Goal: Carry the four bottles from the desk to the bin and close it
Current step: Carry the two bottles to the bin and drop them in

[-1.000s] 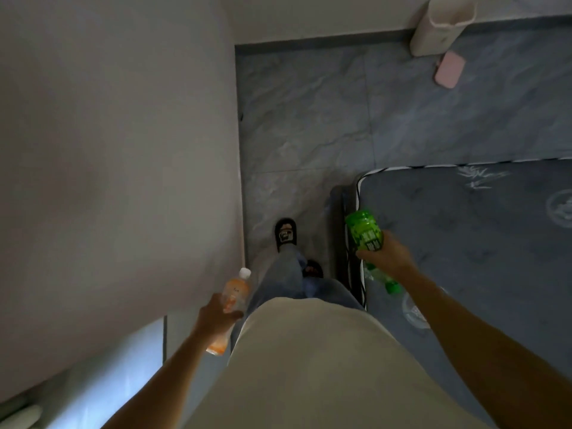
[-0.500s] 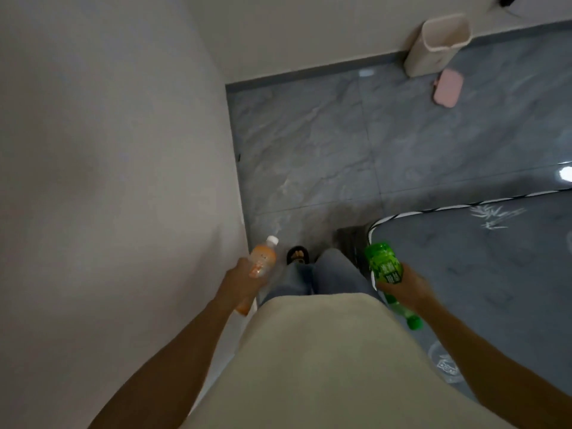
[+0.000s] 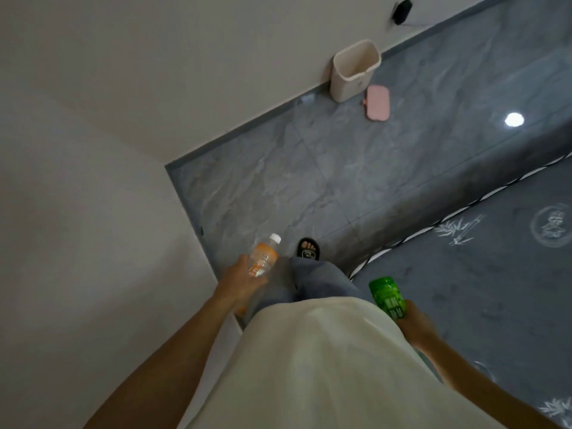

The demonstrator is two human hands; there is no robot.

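While walking, hands [image 3: 244, 281] [image 3: 416, 325] clamped on orange bottle [image 3: 262, 258] and green bottle [image 3: 387, 297]; risk tripping near mattress [image 3: 479, 274] before bin [image 3: 354, 71].

A plain pale wall [image 3: 77, 212] is seen on the left, and it is met at a corner by a second wall [image 3: 216, 57] running across the top. A dark skirting [image 3: 247, 131] is fitted along the foot of the far wall. The floor [image 3: 278, 187] is laid with grey marbled tiles, and a round spot of light [image 3: 514, 119] is reflected on it at the right. A dark socket [image 3: 402, 9] is set low on the far wall. At the lower right a grey mattress [image 3: 479, 289] is seen, edged with black-and-white piping and printed with pale bamboo motifs.
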